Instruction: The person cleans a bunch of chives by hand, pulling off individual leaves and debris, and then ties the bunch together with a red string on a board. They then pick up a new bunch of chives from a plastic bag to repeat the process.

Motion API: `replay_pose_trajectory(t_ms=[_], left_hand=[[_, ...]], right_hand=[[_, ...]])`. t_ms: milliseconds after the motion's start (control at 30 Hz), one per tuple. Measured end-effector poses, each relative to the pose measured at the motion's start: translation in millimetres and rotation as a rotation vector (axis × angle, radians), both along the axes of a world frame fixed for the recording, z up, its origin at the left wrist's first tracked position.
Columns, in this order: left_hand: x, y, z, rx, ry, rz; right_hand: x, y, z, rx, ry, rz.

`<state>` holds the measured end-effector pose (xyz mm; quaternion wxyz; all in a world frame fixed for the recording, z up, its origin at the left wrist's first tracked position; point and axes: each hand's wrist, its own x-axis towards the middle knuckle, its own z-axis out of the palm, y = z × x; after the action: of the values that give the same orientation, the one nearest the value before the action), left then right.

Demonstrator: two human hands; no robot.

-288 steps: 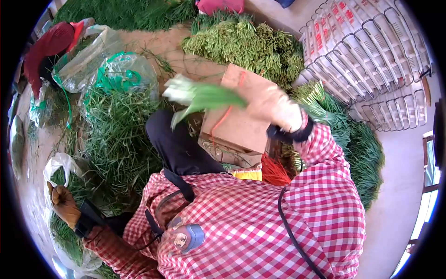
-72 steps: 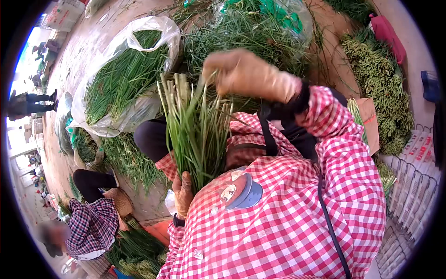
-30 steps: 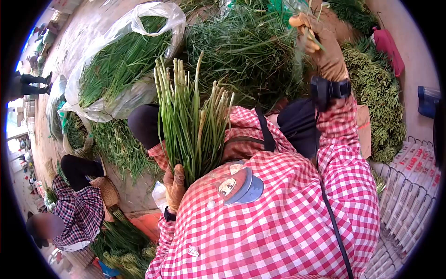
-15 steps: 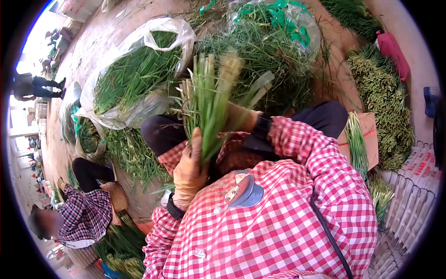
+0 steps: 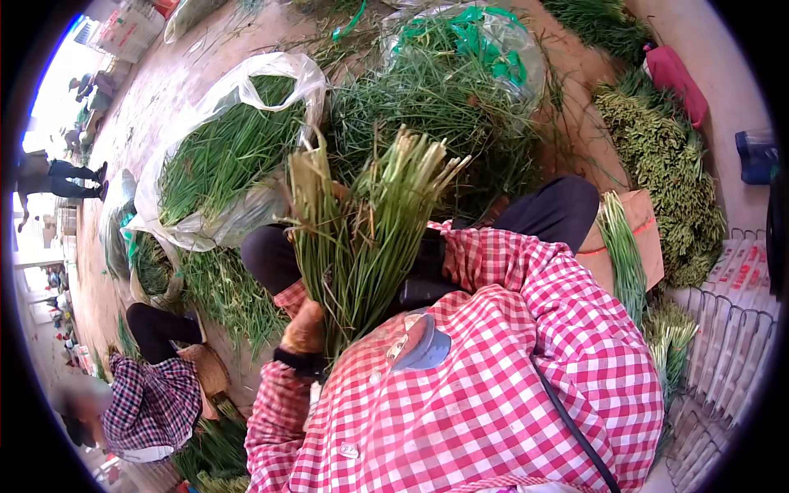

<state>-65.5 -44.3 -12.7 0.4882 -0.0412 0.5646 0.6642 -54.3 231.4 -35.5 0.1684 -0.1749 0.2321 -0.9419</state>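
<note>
A thick bunch of long green stalks with pale cut ends [image 5: 362,246] stands upright in front of my chest, its pale ends fanned out at the top. My left hand [image 5: 304,327], in a tan glove, grips the lower left side of the bunch; its fingers are mostly hidden behind the stalks. My right sleeve reaches in from the right, and the stalks cover most of my right hand. A small tan patch, probably its glove [image 5: 339,191], shows between the stalks.
Heaped greens [image 5: 436,115] and an open plastic bag of stalks [image 5: 238,148] lie beyond my knees. On the right are a cardboard piece [image 5: 645,222] with a bunch on it, stacked green bundles [image 5: 666,181] and wire racks [image 5: 731,345]. A person [image 5: 152,394] sits at left.
The stalks have come together into a wider, fuller bunch facing me. My right hand has gone behind the stalks, and my left hand has moved down and left. The view has shifted slightly.
</note>
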Motion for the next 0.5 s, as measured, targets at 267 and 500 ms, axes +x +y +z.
replay_pose_trajectory(t_ms=[267, 500], left_hand=[[10.4, 10.7, 20.4, 0.055, -0.104, -0.102], [21.7, 31.9, 59.4, 0.019, -0.014, -0.075]], right_hand=[[-35.5, 138.5, 8.4, 0.177, -0.424, -0.651], [15.5, 71.6, 122.7, 2.0, 0.927, -0.712]])
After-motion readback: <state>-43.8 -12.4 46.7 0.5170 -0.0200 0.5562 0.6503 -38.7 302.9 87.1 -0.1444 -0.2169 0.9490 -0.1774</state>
